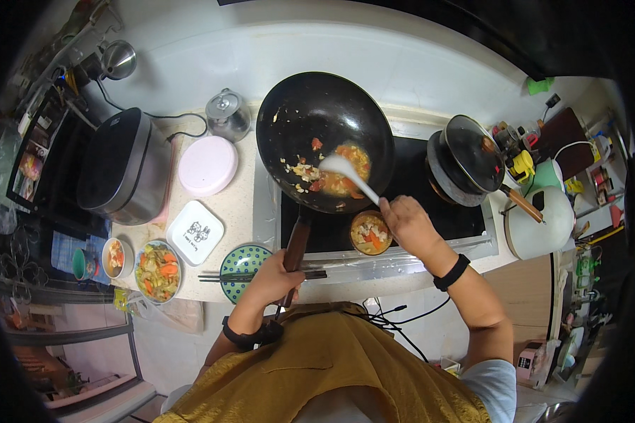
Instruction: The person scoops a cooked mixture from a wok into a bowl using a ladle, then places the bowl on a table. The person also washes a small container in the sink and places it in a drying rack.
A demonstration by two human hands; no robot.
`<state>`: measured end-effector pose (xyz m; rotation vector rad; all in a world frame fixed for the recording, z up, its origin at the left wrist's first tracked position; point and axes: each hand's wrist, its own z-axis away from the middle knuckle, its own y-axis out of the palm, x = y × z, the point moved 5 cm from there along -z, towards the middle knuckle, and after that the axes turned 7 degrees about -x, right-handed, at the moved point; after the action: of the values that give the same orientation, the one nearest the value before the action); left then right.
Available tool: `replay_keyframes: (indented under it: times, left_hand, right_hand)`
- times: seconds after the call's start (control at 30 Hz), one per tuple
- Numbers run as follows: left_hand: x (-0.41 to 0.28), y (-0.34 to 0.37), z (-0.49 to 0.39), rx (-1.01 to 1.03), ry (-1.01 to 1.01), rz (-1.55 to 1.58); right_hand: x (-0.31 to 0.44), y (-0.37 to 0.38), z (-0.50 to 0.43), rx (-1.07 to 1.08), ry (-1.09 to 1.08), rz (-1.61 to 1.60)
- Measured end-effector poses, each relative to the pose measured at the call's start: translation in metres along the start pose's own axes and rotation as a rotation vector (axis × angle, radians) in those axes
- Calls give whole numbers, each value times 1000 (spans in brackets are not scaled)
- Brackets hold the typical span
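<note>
A black wok point(317, 100) is tilted over the cooktop point(413, 164), its wooden handle point(298, 238) gripped by my left hand point(275, 277). Inside lies a wet mix of tomato and egg point(344, 174), with loose bits stuck higher on the wall. My right hand point(410, 224) holds a white spatula or spoon point(357, 182), its head in the food. Just below the wok, near my right hand, stands a small bowl point(371, 235) of soupy food with carrot pieces. A green patterned plate point(238, 261) with dark chopsticks point(211, 277) across it lies beside my left hand, which partly covers the chopsticks.
A glass-lidded pan point(473, 153) sits at the right, its handle pointing toward a white kettle point(540, 222). Leftward are a rice cooker point(121, 164), a pink round lid point(208, 165), a white square dish point(196, 232), a plate of vegetables point(159, 272) and a small bowl point(117, 258).
</note>
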<state>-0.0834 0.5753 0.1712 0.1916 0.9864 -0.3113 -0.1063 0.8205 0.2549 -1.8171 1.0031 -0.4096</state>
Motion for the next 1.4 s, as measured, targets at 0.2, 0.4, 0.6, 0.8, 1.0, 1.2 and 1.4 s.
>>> replay_keyframes:
  times: [0.2,0.4,0.6,0.8,1.0,1.2,1.4]
  left_hand:
    - [-4,1,2,-22,-2,-17]
    - [-4,0,2,-17,-5,-45]
    - [-4,1,3,-10,-14,-29]
    - [-4,0,1,-13,-19,-42]
    - [-3,-2,0,-4,-36,-48]
    - [-6,-1,2,5,-24,-30]
    - [-6,-1,1,-5,-3,-19]
  right_hand:
    - [-30,28,-31,-194,176,-56]
    - [-14,34,-22,-91,99,-102]
    - [-3,3,-3,-38,45,-70]
    - [12,20,-31,-119,9,-117]
    - [9,15,-4,-20,66,-101]
    - [-9,-3,16,-148,261,-150]
    - [-2,-2,1,-261,761,-772]
